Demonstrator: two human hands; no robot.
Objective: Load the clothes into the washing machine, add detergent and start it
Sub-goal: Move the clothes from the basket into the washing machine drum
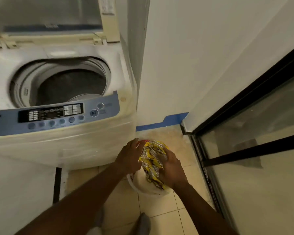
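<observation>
A white top-loading washing machine (61, 143) stands at the left with its lid (46, 14) raised and the drum (70, 85) showing dark inside. Its blue control panel (54, 116) faces me. To its right on the floor sits a white bucket (143, 184) holding a yellow checked cloth (151, 158). My left hand (129, 155) grips the cloth's left side and my right hand (171, 168) grips its right side, bunching it above the bucket. Something red (142, 141) peeks out behind the cloth.
A white wall (193, 56) with blue tape (159, 124) at its foot stands behind the bucket. A dark-framed glass sliding door (253, 133) closes off the right. The floor is beige tile (159, 206). My feet show at the bottom edge.
</observation>
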